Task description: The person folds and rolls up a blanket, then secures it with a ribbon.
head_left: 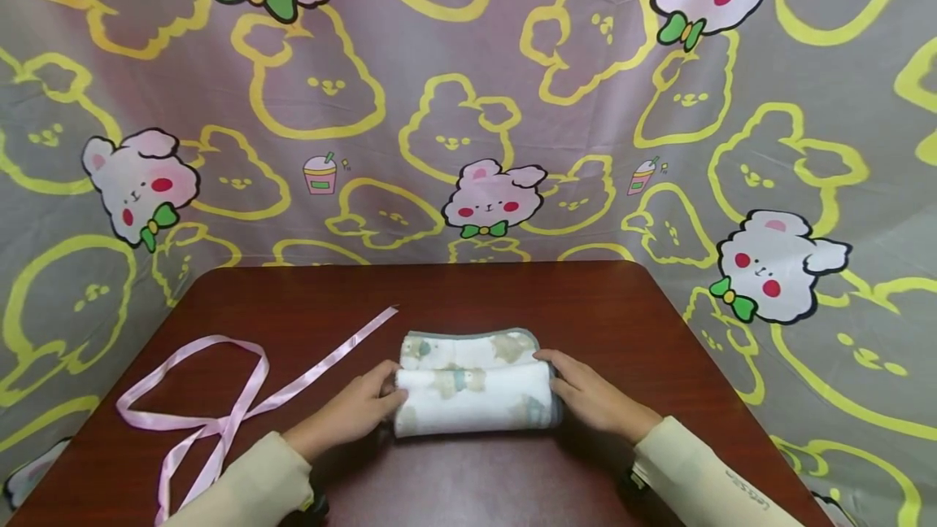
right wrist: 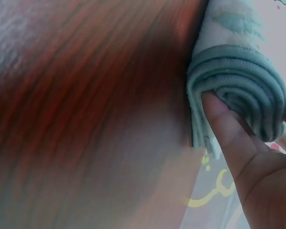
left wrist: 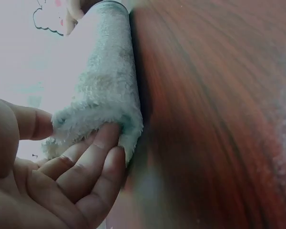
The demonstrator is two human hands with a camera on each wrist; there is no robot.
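A white fleecy towel (head_left: 476, 401) with bear prints and grey-green edging lies partly rolled on the table, with a flat strip of it showing behind the roll. At its left end my left hand (head_left: 359, 407) holds the roll, the thumb on one side and fingertips tucked against the open end in the left wrist view. My right hand (head_left: 596, 398) grips the other end. In the right wrist view, layered spiral edges of the towel (right wrist: 243, 81) show, with a finger of the right hand (right wrist: 257, 176) pressed in among the folds.
On the left of the brown wooden table (head_left: 476, 486), a loose pink ribbon (head_left: 220, 425) lies in loops, one end reaching toward the towel. A patterned curtain (head_left: 395, 161) with cartoon rabbits surrounds the table's back and sides.
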